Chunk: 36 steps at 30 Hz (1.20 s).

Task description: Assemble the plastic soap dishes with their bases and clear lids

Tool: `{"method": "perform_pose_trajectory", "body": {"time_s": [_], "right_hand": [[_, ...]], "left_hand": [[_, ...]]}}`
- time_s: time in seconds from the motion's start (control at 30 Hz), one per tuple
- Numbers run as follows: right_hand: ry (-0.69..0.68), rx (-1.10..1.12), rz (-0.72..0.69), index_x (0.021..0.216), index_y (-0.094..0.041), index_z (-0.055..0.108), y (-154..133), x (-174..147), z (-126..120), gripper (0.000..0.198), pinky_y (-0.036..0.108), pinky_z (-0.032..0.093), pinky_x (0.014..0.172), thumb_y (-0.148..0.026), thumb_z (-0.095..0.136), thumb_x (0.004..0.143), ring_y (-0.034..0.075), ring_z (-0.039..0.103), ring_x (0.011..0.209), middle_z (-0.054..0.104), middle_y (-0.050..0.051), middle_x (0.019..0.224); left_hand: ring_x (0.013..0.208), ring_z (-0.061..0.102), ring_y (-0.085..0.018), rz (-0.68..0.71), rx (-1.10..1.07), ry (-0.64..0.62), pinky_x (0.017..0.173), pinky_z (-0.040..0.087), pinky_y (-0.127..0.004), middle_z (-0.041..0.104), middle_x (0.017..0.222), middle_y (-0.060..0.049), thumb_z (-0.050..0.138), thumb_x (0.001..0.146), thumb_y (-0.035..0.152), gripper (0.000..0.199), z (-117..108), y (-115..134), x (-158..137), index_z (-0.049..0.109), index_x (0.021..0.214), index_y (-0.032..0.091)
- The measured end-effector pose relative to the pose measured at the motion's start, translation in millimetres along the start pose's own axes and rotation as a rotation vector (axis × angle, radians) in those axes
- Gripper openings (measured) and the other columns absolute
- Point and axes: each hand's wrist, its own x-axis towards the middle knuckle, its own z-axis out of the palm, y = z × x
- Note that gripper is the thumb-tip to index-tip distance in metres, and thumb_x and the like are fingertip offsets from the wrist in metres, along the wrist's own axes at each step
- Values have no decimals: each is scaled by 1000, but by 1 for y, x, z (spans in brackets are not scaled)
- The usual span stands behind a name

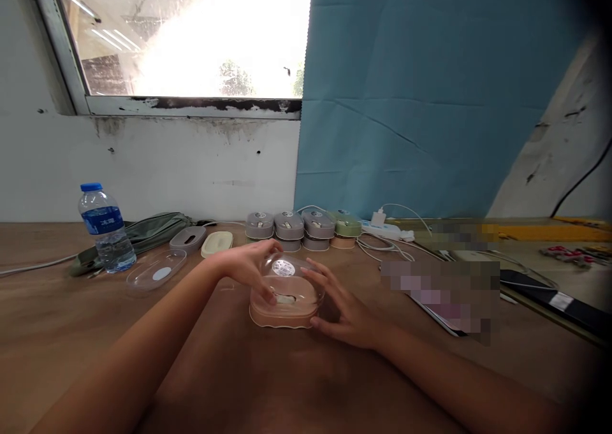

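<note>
Box (282, 313) of pale pink colour, rounded at its corners, sits on our brown counter (229, 370), in the middle of the scene, between our two hands. Above it we see a clear lid (306, 269) with a round printed sticker (284, 267). Our left hand (251, 269) has its grip clamped on the left side of this lid: the fingers curve over the far edge, and the thumb is at the near side, just beside the slot in the pink top. Our right hand (345, 313) has fingers and thumb apart, around the right side of the lid and the box; we cannot tell whether this grip presses on them.

At the far left we have a water bottle (108, 233) with blue cap, standing before a green pouch (155, 233). Near the bottle lies a loose clear cover (143, 280), and farther to the right are a grey top (188, 238) with a slot and a cream piece (217, 245). Along the far side, four stacks of small boxes (288, 227) stand in a row; to their right we see a white power strip (386, 231) with its cables.
</note>
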Motion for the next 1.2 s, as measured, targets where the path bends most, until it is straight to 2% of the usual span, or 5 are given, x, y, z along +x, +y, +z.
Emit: {"method": "perform_pose_trajectory", "body": {"time_s": [0.13, 0.27, 0.63, 0.9, 1.2], "right_hand": [[-155, 14, 95, 136, -27, 19, 0, 1, 1, 72, 44, 26, 102, -41, 57, 76, 27, 19, 130, 13, 9, 143], [-241, 20, 161, 136, -30, 19, -2, 1, 2, 69, 45, 24, 103, -45, 54, 78, 26, 19, 130, 12, 8, 143], [-209, -12, 125, 135, -28, 23, -1, 2, 3, 63, 41, 29, 102, -41, 52, 80, 26, 23, 129, 12, 8, 143], [-192, -27, 77, 134, -29, 26, 2, 1, 6, 64, 42, 29, 101, -36, 56, 78, 27, 24, 128, 12, 8, 143], [-174, 16, 59, 132, -25, 31, 2, 5, 6, 67, 39, 29, 102, -28, 61, 72, 25, 24, 128, 18, 10, 138]], "left_hand": [[105, 47, -32, -94, 209, -66, 83, 40, -36, 48, 118, -9, 71, 43, 42, 83, 13, 2, 8, 43, 118, 22], [98, 51, -31, -206, 224, -142, 79, 42, -36, 48, 118, -11, 70, 40, 46, 85, 21, 4, 13, 44, 116, 19], [99, 51, -35, -297, 198, -184, 76, 44, -38, 39, 125, -16, 73, 30, 42, 95, 22, 13, 10, 40, 116, 18], [111, 43, -39, -360, 206, -178, 83, 41, -40, 30, 133, -20, 73, 30, 40, 111, 26, 23, 8, 28, 129, 17], [112, 42, -41, -348, 203, -194, 81, 42, -42, 24, 138, -23, 73, 35, 40, 112, 25, 22, 10, 24, 133, 14]]}}
